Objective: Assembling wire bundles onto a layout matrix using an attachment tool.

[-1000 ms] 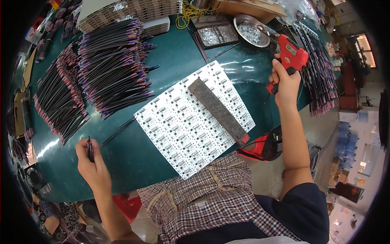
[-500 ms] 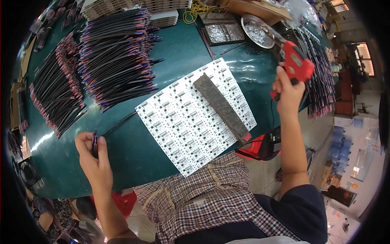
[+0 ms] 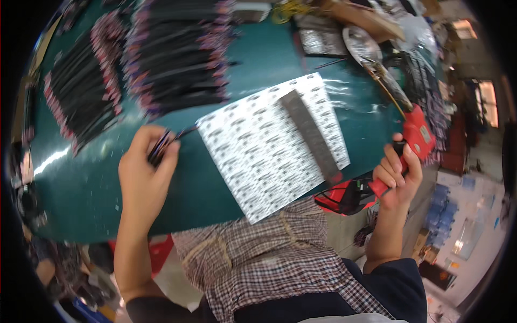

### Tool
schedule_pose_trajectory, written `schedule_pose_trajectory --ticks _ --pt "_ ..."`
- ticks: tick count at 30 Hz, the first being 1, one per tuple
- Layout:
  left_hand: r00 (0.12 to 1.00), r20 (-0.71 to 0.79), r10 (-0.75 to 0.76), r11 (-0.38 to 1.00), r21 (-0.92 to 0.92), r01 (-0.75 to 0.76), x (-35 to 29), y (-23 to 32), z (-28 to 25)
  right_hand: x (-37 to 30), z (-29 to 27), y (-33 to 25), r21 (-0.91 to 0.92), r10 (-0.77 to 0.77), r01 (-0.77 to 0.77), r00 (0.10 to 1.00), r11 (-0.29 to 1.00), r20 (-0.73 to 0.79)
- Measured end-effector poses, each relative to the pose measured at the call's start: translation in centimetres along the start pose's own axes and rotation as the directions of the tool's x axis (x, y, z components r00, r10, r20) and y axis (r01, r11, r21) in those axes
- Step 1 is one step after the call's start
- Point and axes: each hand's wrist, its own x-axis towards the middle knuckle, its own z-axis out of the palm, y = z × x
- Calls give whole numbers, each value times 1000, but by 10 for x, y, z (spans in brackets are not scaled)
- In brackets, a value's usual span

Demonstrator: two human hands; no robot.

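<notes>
2-handed: grasping dark wires [image 3: 160, 147], slanted toward white board [image 3: 245, 148] just rightward, in left hand [image 3: 144, 169]; red gun-shaped tool [image 3: 418, 133] in right hand [image 3: 399, 177].

Head view: left fisheye of a side-by-side pair, worn on the person's head. Faces down over the green table [image 3: 191, 185], upright, unmirrored. Close in: forearms enter from the lower edge, checked apron [image 3: 269, 253] at lower centre, white sheet [image 3: 253, 153] mid-frame. Very wide reach; the room's wall [image 3: 475, 259] leans at far right. Straight edges bow toward a black rim. Upper left smeared by blur.
</notes>
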Motion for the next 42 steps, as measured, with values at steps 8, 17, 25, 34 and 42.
schedule_pose_trajectory --ticks 8,17,25,34,42 --pt "998 66 10 999 40 -12 9 -5 12 -49 59 77 -779 -31 23 1000 627 5" --pt "973 36 226 948 223 -228 9 -12 21 -50 55 100 -949 196 14 977 314 79" --pt "973 8 233 951 210 -229 9 -9 31 -43 52 106 -993 130 40 990 113 54" --pt "956 -23 293 923 266 -277 10 -13 35 -35 50 111 -992 116 120 985 47 125" --pt "950 -48 310 919 271 -286 9 -14 36 -34 52 111 -995 120 98 988 29 101"
